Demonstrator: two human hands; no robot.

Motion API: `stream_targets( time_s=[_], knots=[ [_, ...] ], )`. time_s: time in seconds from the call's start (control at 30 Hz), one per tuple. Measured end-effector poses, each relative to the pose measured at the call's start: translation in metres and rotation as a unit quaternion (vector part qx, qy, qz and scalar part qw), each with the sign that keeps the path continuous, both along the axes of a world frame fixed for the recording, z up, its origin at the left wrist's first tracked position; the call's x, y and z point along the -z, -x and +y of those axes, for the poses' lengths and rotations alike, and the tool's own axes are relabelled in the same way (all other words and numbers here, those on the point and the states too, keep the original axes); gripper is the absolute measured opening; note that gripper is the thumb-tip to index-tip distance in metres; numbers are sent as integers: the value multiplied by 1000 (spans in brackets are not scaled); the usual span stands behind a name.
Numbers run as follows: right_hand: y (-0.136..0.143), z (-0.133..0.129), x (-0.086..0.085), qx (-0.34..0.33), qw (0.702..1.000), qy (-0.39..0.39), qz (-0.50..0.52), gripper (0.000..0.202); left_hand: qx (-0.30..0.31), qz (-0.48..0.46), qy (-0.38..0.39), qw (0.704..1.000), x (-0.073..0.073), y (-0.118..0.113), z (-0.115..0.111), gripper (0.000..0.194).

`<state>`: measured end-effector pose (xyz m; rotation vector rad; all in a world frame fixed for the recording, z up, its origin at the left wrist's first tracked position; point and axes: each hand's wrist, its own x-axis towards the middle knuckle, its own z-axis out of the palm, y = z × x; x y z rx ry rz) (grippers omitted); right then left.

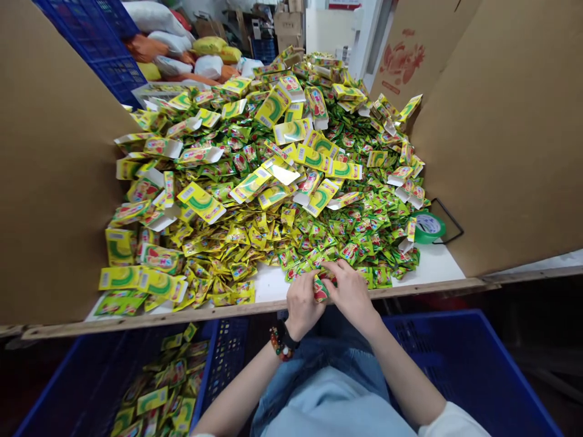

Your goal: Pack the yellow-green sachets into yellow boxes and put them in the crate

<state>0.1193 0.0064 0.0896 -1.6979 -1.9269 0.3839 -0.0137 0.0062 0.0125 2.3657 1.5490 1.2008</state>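
At the front edge of the table, my left hand point(304, 302) is closed around a small green packet point(320, 290) with a red picture on it. My right hand point(350, 292) meets it from the right, thumb at the packet and fingers bent over small green sachets point(314, 258). Part of what lies between the two hands is hidden by the fingers. Beyond them rises a large heap of green and yellow sachets point(255, 240). Flat yellow-green cartons point(201, 203), some with open white flaps, are strewn over the heap.
Cardboard walls point(510, 133) flank the table. A roll of green tape point(428, 227) lies at the right near a black wire frame. Below left, a blue crate point(204, 364) holds filled cartons; another blue crate point(483, 364) stands below right. Sacks point(173, 45) are piled behind.
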Motion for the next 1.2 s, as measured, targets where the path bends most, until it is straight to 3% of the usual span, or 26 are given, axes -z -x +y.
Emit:
stream_targets(
  time_s=[0.07, 0.2, 0.27, 0.4, 0.43, 0.5, 0.6, 0.7, 0.73, 0.8, 0.9, 0.97, 1.2],
  knots=[
    [6, 1, 6, 20, 999, -47, 9, 34, -30, -31, -6, 999, 3, -8, -1, 40],
    [17, -4, 24, 47, 982, -166, 77, 14, -74, -102, 7, 992, 4, -18, -3, 36],
    [20, -8, 29, 15, 982, -158, 104, 18, -79, -125, 22, 989, 5, -19, -6, 32],
    [15, -12, 29, -105, 978, -58, 172, 29, -75, -142, 24, 987, 10, -15, -12, 34],
    [14, -13, 29, -113, 972, -47, 199, 28, -72, -139, 21, 987, 12, -13, -14, 38],
    [12, -12, 32, -67, 956, -47, 280, 32, -68, -130, 16, 989, 17, -11, -15, 51],
    [13, -8, 42, 9, 891, 25, 453, 53, -70, -121, -6, 990, 22, -7, -17, 56],
    [16, -4, 46, -50, 800, 182, 569, 52, -54, -105, -44, 992, 23, -5, -16, 47],
    [17, -4, 45, -71, 784, 202, 583, 47, -46, -100, -41, 993, 23, -4, -16, 44],
    [19, -5, 41, -98, 796, 172, 572, 40, -36, -97, -25, 994, 21, -2, -15, 43],
    [22, -9, 37, -102, 861, 72, 493, 32, -32, -109, -18, 993, 19, -2, -14, 54],
    [26, -11, 37, -74, 883, 39, 463, 26, -38, -117, -12, 992, 18, -2, -15, 63],
    [32, -3, 35, -10, 868, 80, 490, 26, -54, -89, 40, 994, 21, -1, -16, 59]
  ],
)
